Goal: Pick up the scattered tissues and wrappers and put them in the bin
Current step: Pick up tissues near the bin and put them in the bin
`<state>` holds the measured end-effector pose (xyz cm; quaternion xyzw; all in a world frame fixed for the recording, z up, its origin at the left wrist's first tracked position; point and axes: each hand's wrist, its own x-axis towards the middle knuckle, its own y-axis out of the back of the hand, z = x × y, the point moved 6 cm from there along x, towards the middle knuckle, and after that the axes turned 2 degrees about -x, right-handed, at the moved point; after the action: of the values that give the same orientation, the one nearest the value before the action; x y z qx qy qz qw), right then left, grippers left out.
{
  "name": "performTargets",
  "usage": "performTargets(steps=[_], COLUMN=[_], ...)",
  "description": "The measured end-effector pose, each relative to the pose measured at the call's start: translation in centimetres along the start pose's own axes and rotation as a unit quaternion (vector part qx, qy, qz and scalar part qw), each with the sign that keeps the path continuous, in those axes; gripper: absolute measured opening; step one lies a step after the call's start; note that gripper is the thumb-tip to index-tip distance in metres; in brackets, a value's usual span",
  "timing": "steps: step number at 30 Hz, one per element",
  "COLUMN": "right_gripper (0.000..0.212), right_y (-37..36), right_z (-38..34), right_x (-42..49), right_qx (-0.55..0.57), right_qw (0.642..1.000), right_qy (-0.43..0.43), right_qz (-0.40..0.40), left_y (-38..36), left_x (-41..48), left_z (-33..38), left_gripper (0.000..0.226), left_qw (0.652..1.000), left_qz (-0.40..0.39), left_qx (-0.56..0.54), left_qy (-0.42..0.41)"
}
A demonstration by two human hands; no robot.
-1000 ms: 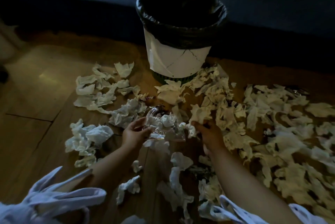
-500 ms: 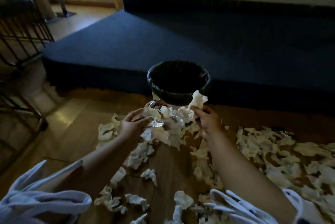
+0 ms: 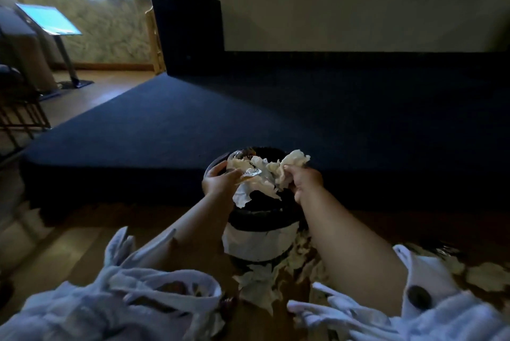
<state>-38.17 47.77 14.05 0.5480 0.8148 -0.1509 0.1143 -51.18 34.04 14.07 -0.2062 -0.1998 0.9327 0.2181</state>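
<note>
Held tissues (image 3: 265, 171) raised; now over bin (image 3: 259, 244).

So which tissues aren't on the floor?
The bunch that the left hand and right hand hold over the bin; the other tissues lie on the floor.

Dark blue platform (image 3: 248, 109), black speaker (image 3: 190, 34)

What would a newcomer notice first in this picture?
The left hand and the right hand hold a bundle of tissues and wrappers over the black-lined bin in the centre. More tissues lie on the floor at its foot, and a dark blue platform rises behind.
</note>
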Motion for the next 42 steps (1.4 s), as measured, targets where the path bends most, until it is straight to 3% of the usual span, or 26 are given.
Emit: performTargets(steps=[3, 7, 11, 16, 20, 25, 29, 32, 34, 36, 38, 39, 40, 42], right_gripper=[0.039, 0.019, 0.033, 0.017, 0.021, 0.015, 0.019, 0.013, 0.024, 0.043, 0.052, 0.051, 0.047, 0.034], right_y=[-0.1, 0.0, 0.6, 1.4, 2.2, 2.7, 2.1, 1.0, -0.2, -1.4, -2.0, -2.2, -2.3, -2.4], right_z=[0.9, 1.9, 3.0, 5.2, 7.6, 15.2, 24.3, 31.7, 35.9, 39.6, 42.1, 42.9, 43.5, 43.9], right_x=[1.5, 1.3, 1.2, -0.3, -3.6, -7.9, -10.2, -12.5, -14.7, -16.7, -18.3, -18.9, -19.3, -19.7], right_qx=[-0.027, -0.07, -0.052, 0.005, 0.034, -0.028, -0.146, -0.28, -0.347, -0.461, -0.577, -0.606, -0.618, -0.601], right_qw=[0.999, 0.996, 0.998, 0.999, 0.996, 0.998, 0.986, 0.943, 0.897, 0.811, 0.709, 0.677, 0.659, 0.668], right_qy=[-0.016, -0.025, 0.005, 0.047, 0.08, 0.044, 0.008, -0.007, 0.002, 0.045, 0.101, 0.125, 0.137, 0.151], right_qz=[-0.01, -0.043, -0.032, -0.013, -0.024, -0.041, -0.078, -0.181, -0.272, -0.359, -0.393, -0.399, -0.406, -0.412], left_y=[-0.8, -0.9, -0.6, 0.5, 2.1, 9.7, 19.3, 26.3, 30.3, 33.3, 35.7, 36.8, 37.7, 39.1], left_x=[2.8, 3.8, 3.1, 2.1, -1.8, -6.9, -9.9, -11.9, -12.7, -12.9, -12.6, -12.4, -12.1, -11.5], left_z=[-2.2, -3.7, -4.1, -3.7, -3.1, -7.5, -13.8, -16.6, -16.9, -16.8, -16.9, -16.9, -17.0, -17.5], left_gripper=[0.048, 0.047, 0.045, 0.04, 0.037, 0.027, 0.021, 0.025, 0.028, 0.031, 0.038, 0.043, 0.049, 0.059], left_qw=[0.999, 0.993, 0.986, 0.973, 0.981, 0.975, 0.952, 0.918, 0.88, 0.853, 0.823, 0.802, 0.778, 0.743], left_qz=[-0.021, -0.029, -0.061, -0.037, -0.069, -0.113, -0.06, -0.009, 0.03, 0.06, 0.1, 0.126, 0.145, 0.151], left_qx=[0.001, 0.105, 0.146, 0.228, 0.174, 0.189, 0.298, 0.397, 0.473, 0.518, 0.557, 0.583, 0.611, 0.651], left_qy=[0.04, 0.044, 0.05, -0.002, -0.046, -0.042, -0.018, 0.004, -0.005, -0.032, -0.051, -0.043, -0.022, 0.046])
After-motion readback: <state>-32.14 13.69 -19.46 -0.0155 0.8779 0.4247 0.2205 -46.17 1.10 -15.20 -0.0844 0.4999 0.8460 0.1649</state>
